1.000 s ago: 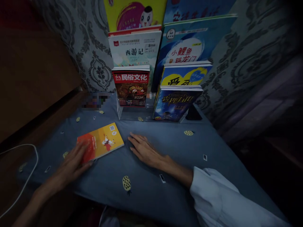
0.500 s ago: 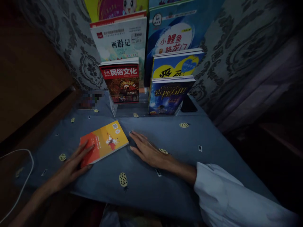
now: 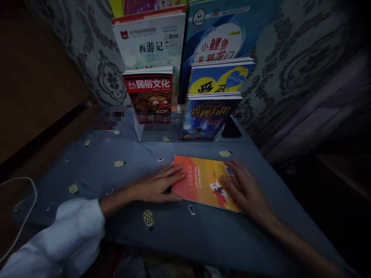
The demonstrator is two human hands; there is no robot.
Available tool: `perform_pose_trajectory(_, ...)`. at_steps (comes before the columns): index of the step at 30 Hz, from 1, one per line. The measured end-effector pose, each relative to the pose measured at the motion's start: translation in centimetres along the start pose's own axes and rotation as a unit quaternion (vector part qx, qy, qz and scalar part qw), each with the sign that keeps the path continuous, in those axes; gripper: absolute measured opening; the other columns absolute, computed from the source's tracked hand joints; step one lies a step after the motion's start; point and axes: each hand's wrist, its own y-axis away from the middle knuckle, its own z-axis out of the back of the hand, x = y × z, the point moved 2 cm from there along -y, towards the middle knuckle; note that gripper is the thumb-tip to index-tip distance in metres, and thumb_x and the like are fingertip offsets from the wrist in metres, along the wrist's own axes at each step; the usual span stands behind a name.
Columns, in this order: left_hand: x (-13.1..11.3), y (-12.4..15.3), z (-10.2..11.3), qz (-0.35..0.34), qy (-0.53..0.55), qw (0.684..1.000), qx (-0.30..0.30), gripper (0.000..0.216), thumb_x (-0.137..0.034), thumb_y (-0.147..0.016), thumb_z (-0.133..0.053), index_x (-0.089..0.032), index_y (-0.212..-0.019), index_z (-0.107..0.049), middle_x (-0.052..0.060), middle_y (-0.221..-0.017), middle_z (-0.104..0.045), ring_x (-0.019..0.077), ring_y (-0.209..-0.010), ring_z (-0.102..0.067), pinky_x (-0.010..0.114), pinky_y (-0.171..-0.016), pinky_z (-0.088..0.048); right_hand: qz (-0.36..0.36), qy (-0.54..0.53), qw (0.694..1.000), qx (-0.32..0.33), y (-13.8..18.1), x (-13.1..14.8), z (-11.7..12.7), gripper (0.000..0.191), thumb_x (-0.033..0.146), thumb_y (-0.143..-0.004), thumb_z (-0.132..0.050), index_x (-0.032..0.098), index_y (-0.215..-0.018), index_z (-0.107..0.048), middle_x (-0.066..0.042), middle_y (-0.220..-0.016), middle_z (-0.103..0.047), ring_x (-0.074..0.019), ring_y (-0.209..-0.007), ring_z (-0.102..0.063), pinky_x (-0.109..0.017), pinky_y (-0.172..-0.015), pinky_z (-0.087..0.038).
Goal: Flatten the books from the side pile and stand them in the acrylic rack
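A small orange-and-yellow paperback book [image 3: 199, 177] lies closed on the dark blue tablecloth, with a barcode and a jumping figure on its face-up cover. My left hand [image 3: 158, 185] reaches in from the left in a white sleeve. Its stretched fingers rest flat on the book's orange end, the thumb by the near edge. At the yellow end, my right hand [image 3: 246, 189] is somewhat blurred. Its thumb presses on the cover and the fingers reach around the far right corner, partly covering the barcode.
Behind the book, a clear acrylic stand [image 3: 139, 129] holds several upright books, including a red one [image 3: 152, 96] and a dark blue one [image 3: 207, 117]. A black phone-like object [image 3: 232, 129] lies right of the stand. A white cable [image 3: 34, 197] curves at far left.
The book has shifted from the left side of the table to right of centre and turned slightly. My left hand moved right with it. My right hand went from bare cloth onto the book.
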Motion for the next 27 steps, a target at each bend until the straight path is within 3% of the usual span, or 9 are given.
perform_pose_trajectory(4,2.1,-4.3,0.3,0.046,-0.018,0.996,-0.08,0.078,-0.059,-0.104,-0.033,-0.011,-0.163,-0.014,0.016,-0.17,-0.01,0.0238,-0.159,-0.007,0.042,-0.13,-0.013,-0.021,0.029,0.999,-0.005,0.4,-1.7,1.2,0.054,0.058,-0.095,-0.044,0.023,-0.133,-0.059,-0.019,-0.148,-0.055,-0.0366,-0.14,-0.051,-0.06,-0.112,-0.046)
perform_pose_trajectory(7,6.1,-3.6,1.1,0.131,-0.097,0.975,-0.149,0.077,-0.059,-0.103,-0.037,-0.009,-0.16,-0.023,0.019,-0.168,-0.019,0.0272,-0.158,-0.01,0.046,-0.129,-0.012,-0.022,0.03,0.999,-0.004,0.2,-1.7,1.0,0.052,0.057,-0.096,-0.044,0.023,-0.132,-0.059,-0.019,-0.15,-0.053,-0.0363,-0.142,-0.049,-0.06,-0.111,-0.046)
perform_pose_trajectory(12,14.2,4.9,3.4,0.325,-0.196,0.9,-0.214,0.068,-0.05,-0.103,-0.034,-0.007,-0.155,-0.033,0.019,-0.166,-0.028,0.0296,-0.156,-0.021,0.048,-0.126,-0.023,-0.018,0.029,0.999,0.002,-0.6,-1.3,0.0,0.051,0.055,-0.097,-0.044,0.021,-0.131,-0.06,-0.02,-0.152,-0.05,-0.0361,-0.14,-0.051,-0.055,-0.108,-0.051)
perform_pose_trajectory(16,17.6,11.2,4.8,0.441,-0.22,0.841,-0.225,0.067,-0.045,-0.102,-0.033,-0.002,-0.154,-0.034,0.022,-0.164,-0.03,0.033,-0.155,-0.025,0.05,-0.122,-0.031,0.014,0.02,1.0,0.001,-1.5,-1.0,-1.3,0.05,0.055,-0.097,-0.044,0.02,-0.128,-0.062,-0.02,-0.151,-0.051,-0.0356,-0.139,-0.052,-0.055,-0.108,-0.051)
perform_pose_trajectory(20,17.6,12.3,5.5,0.464,-0.221,0.829,-0.222,0.067,-0.042,-0.1,-0.031,0.002,-0.15,-0.038,0.026,-0.161,-0.034,0.039,-0.152,-0.031,0.056,-0.117,-0.036,0.038,0.003,0.999,0.012,-3.1,0.2,-3.4,0.053,0.052,-0.099,-0.043,0.014,-0.133,-0.059,-0.025,-0.153,-0.048,-0.0356,-0.142,-0.049,-0.058,-0.11,-0.047)
perform_pose_trajectory(23,15.2,10.8,5.7,0.442,-0.232,0.836,-0.227,0.063,-0.043,-0.099,-0.032,-0.004,-0.146,-0.046,0.025,-0.16,-0.037,0.0418,-0.145,-0.042,0.06,-0.111,-0.043,0.054,-0.017,0.997,0.046,-4.7,1.5,-5.1,0.055,0.048,-0.099,-0.044,0.012,-0.138,-0.057,-0.025,-0.155,-0.046,-0.0362,-0.147,-0.042,-0.058,-0.115,-0.043)
perform_pose_trajectory(27,9.6,6.9,4.8,0.237,-0.197,0.922,-0.236,0.055,-0.043,-0.101,-0.033,-0.012,-0.143,-0.051,0.016,-0.153,-0.051,0.0295,-0.14,-0.051,0.048,-0.117,-0.042,0.066,-0.049,0.995,0.056,-5.9,2.1,-6.1,0.054,0.046,-0.097,-0.048,0.013,-0.139,-0.057,-0.023,-0.156,-0.045,-0.0355,-0.147,-0.042,-0.057,-0.116,-0.042)
